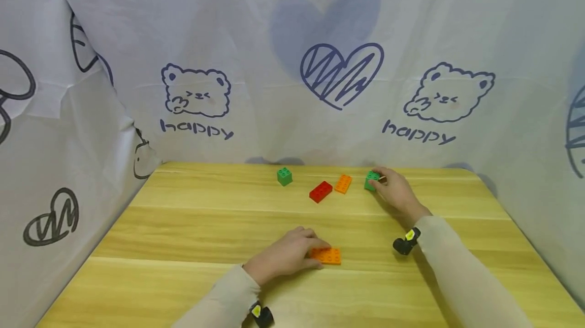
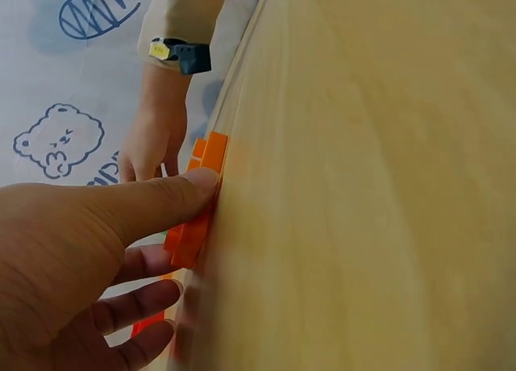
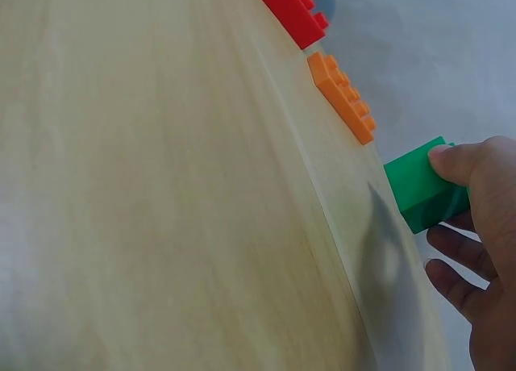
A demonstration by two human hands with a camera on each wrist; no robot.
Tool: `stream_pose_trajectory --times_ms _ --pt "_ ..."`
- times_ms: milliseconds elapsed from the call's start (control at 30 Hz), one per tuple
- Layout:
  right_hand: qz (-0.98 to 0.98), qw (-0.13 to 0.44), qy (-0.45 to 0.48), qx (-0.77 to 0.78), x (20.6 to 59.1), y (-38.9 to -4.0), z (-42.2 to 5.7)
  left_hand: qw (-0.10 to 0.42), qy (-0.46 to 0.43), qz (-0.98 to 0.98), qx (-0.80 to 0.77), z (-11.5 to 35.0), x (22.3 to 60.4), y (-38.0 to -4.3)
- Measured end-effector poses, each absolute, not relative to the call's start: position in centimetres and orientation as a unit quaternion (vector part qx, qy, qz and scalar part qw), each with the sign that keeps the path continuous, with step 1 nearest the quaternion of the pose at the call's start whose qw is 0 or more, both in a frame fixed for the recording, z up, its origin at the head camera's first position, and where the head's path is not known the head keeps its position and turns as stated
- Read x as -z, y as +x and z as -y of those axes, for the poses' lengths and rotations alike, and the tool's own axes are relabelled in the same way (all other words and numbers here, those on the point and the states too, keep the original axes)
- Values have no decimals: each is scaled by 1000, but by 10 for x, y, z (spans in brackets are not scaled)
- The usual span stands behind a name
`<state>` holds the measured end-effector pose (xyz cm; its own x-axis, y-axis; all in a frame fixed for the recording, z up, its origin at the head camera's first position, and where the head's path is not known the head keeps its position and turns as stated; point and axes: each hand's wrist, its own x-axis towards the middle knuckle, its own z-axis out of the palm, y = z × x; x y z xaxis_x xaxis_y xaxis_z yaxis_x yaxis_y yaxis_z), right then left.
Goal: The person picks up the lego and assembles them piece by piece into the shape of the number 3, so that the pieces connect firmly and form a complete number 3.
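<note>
Near the middle front of the table, my left hand pinches a flat orange building brick between thumb and fingers; the brick lies on the wood. In the left wrist view the thumb presses on one long side of that orange brick. Farther back on the right, my right hand holds a green building brick at the table's far side. The right wrist view shows the thumb on one face of this green brick, with fingers partly hidden behind it.
Left of the right hand lie a smaller orange brick and a red brick. Another green brick stands farther left along the back. The wooden table meets a white printed cloth at its far edge.
</note>
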<state>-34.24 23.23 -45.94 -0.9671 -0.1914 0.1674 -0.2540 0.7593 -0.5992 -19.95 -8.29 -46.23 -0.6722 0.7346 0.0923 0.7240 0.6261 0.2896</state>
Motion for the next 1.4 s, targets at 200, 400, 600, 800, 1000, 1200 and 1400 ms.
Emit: stream_pose_trajectory --times_ms 200,400,600,800,1000,1200,1400 --pt "940 58 131 -309 453 -336 -234 21 393 -904 -166 86 462 -203" --pt "934 65 149 -317 450 -330 -232 20 380 -910 -163 88 463 -204" --pt "935 75 159 -307 446 -323 -232 20 379 -910 -170 90 466 -205" --pt "935 91 172 -296 437 -311 -230 7 389 -902 -187 90 469 -207" --pt "935 96 184 -287 432 -298 -224 -4 391 -901 -188 91 473 -208" --pt "930 109 206 -283 428 -283 -219 -4 390 -901 -190 91 472 -206" --pt "923 119 229 -286 423 -267 -212 -5 389 -900 -199 91 474 -205"
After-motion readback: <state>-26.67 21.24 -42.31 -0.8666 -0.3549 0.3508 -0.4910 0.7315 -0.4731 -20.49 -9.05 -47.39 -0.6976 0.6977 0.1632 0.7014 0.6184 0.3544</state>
